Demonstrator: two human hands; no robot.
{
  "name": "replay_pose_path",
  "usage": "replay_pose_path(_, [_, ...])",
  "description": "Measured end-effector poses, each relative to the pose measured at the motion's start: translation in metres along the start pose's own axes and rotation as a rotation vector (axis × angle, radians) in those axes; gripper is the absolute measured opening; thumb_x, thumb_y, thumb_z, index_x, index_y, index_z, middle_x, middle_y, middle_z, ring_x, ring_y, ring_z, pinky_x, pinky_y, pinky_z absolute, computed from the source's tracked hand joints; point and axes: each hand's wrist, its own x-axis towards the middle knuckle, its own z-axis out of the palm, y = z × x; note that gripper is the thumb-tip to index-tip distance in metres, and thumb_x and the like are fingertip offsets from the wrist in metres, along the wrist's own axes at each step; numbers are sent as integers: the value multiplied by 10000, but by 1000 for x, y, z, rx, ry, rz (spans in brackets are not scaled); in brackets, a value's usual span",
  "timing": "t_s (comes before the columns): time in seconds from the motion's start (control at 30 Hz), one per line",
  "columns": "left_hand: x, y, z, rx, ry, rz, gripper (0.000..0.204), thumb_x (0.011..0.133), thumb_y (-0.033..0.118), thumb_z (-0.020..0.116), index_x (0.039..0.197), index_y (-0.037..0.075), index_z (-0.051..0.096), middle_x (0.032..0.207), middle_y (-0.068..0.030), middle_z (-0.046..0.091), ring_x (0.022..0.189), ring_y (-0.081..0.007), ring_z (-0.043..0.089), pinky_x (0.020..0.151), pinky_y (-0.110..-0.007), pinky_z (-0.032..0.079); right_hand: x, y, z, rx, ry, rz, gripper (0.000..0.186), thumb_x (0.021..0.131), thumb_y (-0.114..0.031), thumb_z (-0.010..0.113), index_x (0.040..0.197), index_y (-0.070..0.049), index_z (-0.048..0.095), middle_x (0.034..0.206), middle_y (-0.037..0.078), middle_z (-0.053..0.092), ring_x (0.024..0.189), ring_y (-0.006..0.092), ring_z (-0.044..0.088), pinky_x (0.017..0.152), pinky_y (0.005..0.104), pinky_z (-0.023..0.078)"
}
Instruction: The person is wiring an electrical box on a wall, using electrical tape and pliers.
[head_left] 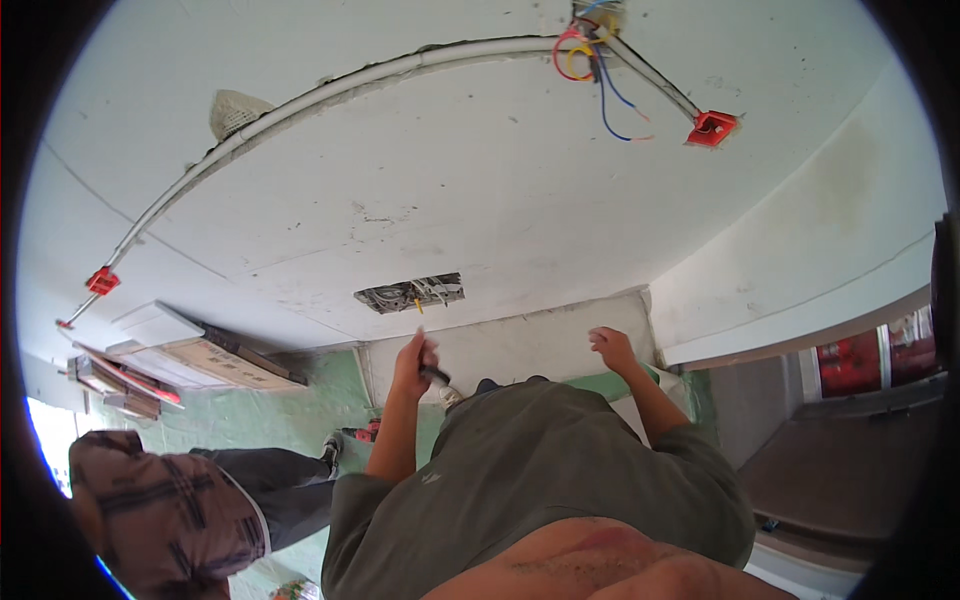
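Wires (436,290) sit in the wall opening (375,298) beyond the left hand (413,363), its grip closed around a dark object (435,376); right hand (612,348) curled, contents I cannot tell; gentle, unhurried handling of wires seems wise.

You can count two hands, your left hand (412,368) and your right hand (613,348); one dark tool (435,376); one other person (172,515); three red boxes (712,129); two dangling blue wires (604,108); one cable-filled wall opening (410,293).

A co-worker (225,510) (in a patterned shirt (165,510)) stands on green floor sheeting (225,422), near a flat brown carton (225,364).
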Motion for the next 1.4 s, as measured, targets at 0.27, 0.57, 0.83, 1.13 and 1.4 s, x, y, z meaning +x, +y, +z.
replay_pose_path(0.27, [-24, 38, 238, 108, -576, 182, 273, 957, 268, 621, 1126, 66, 551, 836, 33, 507, 647, -55, 460, 491, -211, 370, 12, -3, -131, 512, 391, 81, 247, 977, -172, 567, 1092, 26, 661, 925, 77, 695, 757, 138, 657, 688, 258, 524])
replay_pose_path(0.57, [-38, 103, 413, 86, -730, 442, 353, 976, 347, 574, 1204, 82, 531, 868, 32, 513, 665, -63, 436, 506, -211, 340, 44, -157, -268, 504, 408, -382, 250, 996, -136, 536, 1133, 43, 644, 940, 96, 693, 822, 145, 656, 790, 273, 541])
replay_pose_path(0.83, [-15, 120, 452, -51, -892, 322, 181, 917, 153, 690, 1082, 157, 617, 858, 40, 567, 662, -68, 460, 530, -212, 365, 59, -270, -326, 354, 338, -629, 238, 1003, -126, 527, 1120, 45, 643, 958, 101, 689, 848, 150, 658, 755, 272, 532])
replay_pose_path(1.13, [3, 127, 441, -20, -1049, 269, 96, 948, 135, 628, 1034, 171, 605, 1025, 11, 636, 585, -49, 456, 449, -192, 338, 118, -396, -352, -519, 795, -1271, 176, 898, -63, 620, 1063, -62, 683, 1000, 50, 685, 836, 198, 656, 741, 285, 533])
replay_pose_path(1.4, [7, 128, 441, -19, -1109, 275, 145, 967, 157, 600, 1111, 143, 619, 988, 1, 629, 574, -54, 460, 425, -200, 351, 152, -418, -347, -1003, 821, -1385, 299, 707, -33, 712, 1002, -72, 684, 982, 30, 661, 909, 212, 623, 774, 341, 519])
